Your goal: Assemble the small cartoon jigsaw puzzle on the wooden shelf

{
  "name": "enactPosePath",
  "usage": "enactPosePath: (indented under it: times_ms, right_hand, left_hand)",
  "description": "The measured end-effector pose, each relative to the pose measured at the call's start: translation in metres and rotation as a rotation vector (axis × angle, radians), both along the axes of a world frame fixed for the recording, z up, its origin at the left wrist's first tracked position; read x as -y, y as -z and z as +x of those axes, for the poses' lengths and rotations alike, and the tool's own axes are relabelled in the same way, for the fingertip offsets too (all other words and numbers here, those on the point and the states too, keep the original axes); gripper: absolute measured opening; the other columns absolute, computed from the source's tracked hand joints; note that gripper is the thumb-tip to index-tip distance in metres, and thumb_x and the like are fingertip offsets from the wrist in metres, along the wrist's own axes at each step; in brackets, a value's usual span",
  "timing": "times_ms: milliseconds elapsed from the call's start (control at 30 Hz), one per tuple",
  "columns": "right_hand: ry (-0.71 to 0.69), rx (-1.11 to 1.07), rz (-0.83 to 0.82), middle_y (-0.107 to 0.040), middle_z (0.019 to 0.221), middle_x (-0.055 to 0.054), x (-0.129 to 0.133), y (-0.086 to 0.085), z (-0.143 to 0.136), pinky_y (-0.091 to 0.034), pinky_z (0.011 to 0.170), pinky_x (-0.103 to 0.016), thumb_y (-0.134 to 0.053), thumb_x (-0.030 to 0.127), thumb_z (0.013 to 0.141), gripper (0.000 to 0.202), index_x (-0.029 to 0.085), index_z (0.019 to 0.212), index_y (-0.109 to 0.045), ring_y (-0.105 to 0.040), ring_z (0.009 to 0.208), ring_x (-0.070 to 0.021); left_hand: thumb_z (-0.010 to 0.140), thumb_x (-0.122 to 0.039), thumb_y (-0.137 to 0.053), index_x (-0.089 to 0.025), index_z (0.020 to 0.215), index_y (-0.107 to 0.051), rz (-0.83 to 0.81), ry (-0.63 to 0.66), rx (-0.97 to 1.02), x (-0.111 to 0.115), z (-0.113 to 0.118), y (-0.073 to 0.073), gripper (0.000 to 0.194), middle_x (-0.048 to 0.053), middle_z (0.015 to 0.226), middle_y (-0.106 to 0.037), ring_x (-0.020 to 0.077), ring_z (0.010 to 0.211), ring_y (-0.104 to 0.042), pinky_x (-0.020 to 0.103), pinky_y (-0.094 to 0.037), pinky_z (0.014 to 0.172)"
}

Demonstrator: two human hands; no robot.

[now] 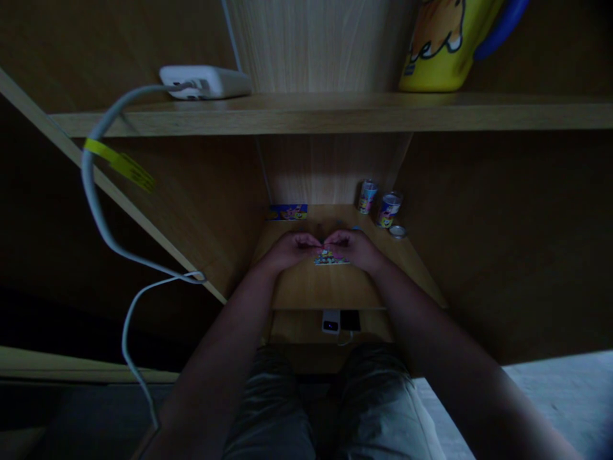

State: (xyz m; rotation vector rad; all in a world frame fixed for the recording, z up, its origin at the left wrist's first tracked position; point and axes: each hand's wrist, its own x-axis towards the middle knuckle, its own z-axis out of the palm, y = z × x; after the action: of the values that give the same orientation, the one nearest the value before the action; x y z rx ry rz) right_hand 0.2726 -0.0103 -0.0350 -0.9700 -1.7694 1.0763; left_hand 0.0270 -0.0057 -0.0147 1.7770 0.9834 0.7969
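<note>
Left hand [294, 248] and right hand [355, 248] pinch mid-frame, anything held unclear, partly hiding one colourful picture [328, 259]. Two cans [389, 209], one lid [397, 231] sit right of centre.

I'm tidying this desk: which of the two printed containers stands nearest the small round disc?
The wider container, on the right: the disc lies just in front of it. The narrower container stands farther left and back.

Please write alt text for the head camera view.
A person's bare left hand and right hand, fingertips close together, are at a small multicoloured printed piece on a light-brown wooden surface. Two colourful printed cylindrical containers stand beyond, rightward.
</note>
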Motion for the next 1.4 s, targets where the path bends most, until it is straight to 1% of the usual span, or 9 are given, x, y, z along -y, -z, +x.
enactPosePath:
  times_ms: [133,233,333,433,567,700,867,1100,1400]
  right_hand:
    - [0.002,0.007,0.032,-0.083,0.088,-0.003,0.002,-0.002,-0.005,-0.058,0.07,-0.031,-0.086,0.062,0.084,0.038,0.025,0.092,-0.082,-0.074,0.077,-0.0198]
    - [0.005,0.054,0.077,-0.083,0.09,-0.003,0.002,-0.003,-0.005,-0.057,0.073,-0.031,-0.081,0.057,0.091,0.032,0.025,0.094,-0.081,-0.073,0.078,-0.0197]
    - [0.013,0.219,0.24,-0.082,0.095,-0.003,-0.004,-0.001,0.001,-0.058,0.084,-0.034,-0.079,0.043,0.096,0.017,0.026,0.095,-0.081,-0.074,0.088,-0.0214]
    - [-0.005,0.36,0.431,-0.081,0.096,-0.004,-0.013,0.006,0.007,-0.055,0.097,-0.038,-0.085,0.029,0.094,0.005,0.027,0.091,-0.081,-0.074,0.098,-0.024]
    - [0.039,0.412,0.513,-0.08,0.097,-0.005,-0.021,0.016,0.011,-0.053,0.092,-0.038,-0.087,0.022,0.094,0.007,0.025,0.092,-0.081,-0.073,0.095,-0.0236]
    - [0.104,0.459,0.545,-0.08,0.099,-0.006,-0.022,0.018,0.012,-0.052,0.093,-0.04,-0.088,0.021,0.094,0.007,0.024,0.094,-0.082,-0.073,0.097,-0.0255]
    - [0.112,0.469,0.552,-0.08,0.098,-0.005,-0.02,0.016,0.012,-0.051,0.094,-0.039,-0.089,0.022,0.094,0.007,0.025,0.094,-0.082,-0.073,0.098,-0.0246]
    - [0.103,0.478,0.543,-0.08,0.099,-0.006,-0.02,0.017,0.012,-0.051,0.094,-0.039,-0.088,0.023,0.095,0.007,0.024,0.094,-0.082,-0.073,0.098,-0.0243]
    - [0.1,0.46,0.541,-0.079,0.097,-0.005,-0.018,0.013,0.01,-0.052,0.093,-0.038,-0.088,0.02,0.094,0.009,0.025,0.093,-0.081,-0.072,0.098,-0.0239]
  left_hand:
    - [0.087,-0.048,-0.09,-0.02,0.092,-0.081,0.008,-0.026,-0.049,0.0,0.003,0.0,0.03,0.007,0.099,-0.086,0.0229,0.096,-0.081,0.038,-0.065,0.094]
    - [0.087,-0.049,-0.09,-0.019,0.092,-0.081,0.011,-0.012,-0.039,-0.001,0.001,0.002,0.032,0.007,0.099,-0.086,0.0227,0.096,-0.081,0.038,-0.064,0.095]
    - [0.085,-0.05,-0.091,-0.019,0.097,-0.081,-0.016,0.004,0.005,-0.005,-0.004,0.004,0.035,0.008,0.1,-0.086,0.0215,0.095,-0.08,0.038,-0.064,0.096]
    - [0.082,-0.054,-0.094,-0.019,0.098,-0.082,-0.003,-0.01,0.004,-0.01,-0.01,0.005,0.041,0.007,0.099,-0.086,0.0216,0.094,-0.08,0.036,-0.064,0.093]
    - [0.081,-0.056,-0.095,-0.019,0.095,-0.082,0.032,0.011,-0.018,-0.013,-0.015,0.009,0.042,0.006,0.095,-0.085,0.0218,0.091,-0.079,0.035,-0.064,0.092]
    - [0.085,-0.048,-0.091,-0.019,0.095,-0.083,0.034,0.025,-0.076,-0.015,-0.018,0.013,0.032,0.006,0.097,-0.086,0.0218,0.092,-0.079,0.035,-0.063,0.092]
    - [0.09,-0.04,-0.082,-0.021,0.1,-0.085,0.075,0.038,-0.138,-0.018,-0.02,0.018,0.022,0.005,0.102,-0.087,0.0218,0.096,-0.079,0.035,-0.062,0.095]
    - [0.091,-0.037,-0.078,-0.022,0.101,-0.085,0.118,0.029,-0.176,-0.021,-0.02,0.023,0.019,0.004,0.103,-0.087,0.0221,0.098,-0.08,0.035,-0.061,0.096]
    - [0.089,-0.034,-0.079,-0.023,0.099,-0.086,0.153,0.013,-0.184,-0.02,-0.018,0.027,0.016,0.004,0.101,-0.087,0.0222,0.096,-0.08,0.034,-0.062,0.092]
